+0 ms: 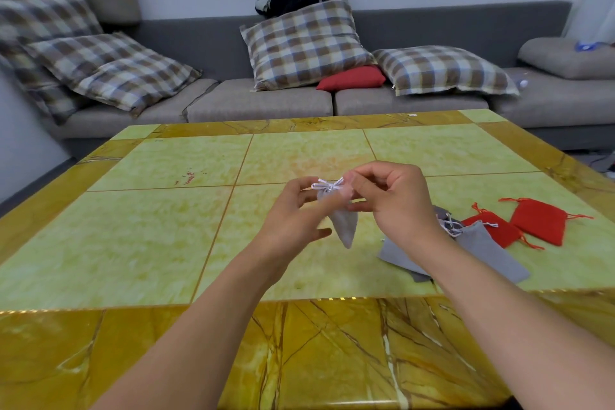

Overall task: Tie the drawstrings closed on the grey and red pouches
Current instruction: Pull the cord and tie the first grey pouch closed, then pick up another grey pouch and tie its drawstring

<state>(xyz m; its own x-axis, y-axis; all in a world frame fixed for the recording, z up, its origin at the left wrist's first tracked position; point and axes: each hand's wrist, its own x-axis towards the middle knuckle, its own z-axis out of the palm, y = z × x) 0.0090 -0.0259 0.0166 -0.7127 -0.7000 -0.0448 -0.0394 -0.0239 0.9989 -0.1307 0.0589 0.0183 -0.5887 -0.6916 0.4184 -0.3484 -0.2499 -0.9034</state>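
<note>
Left hand (293,210) and right hand (396,200) each pinch a loop of the grey pouch (344,226) drawstring (327,186); pull evenly outward to seat the bow.

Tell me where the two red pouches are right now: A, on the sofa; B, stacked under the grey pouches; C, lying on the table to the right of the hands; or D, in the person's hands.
C: both red pouches lie flat on the table, right of the right hand.
</note>
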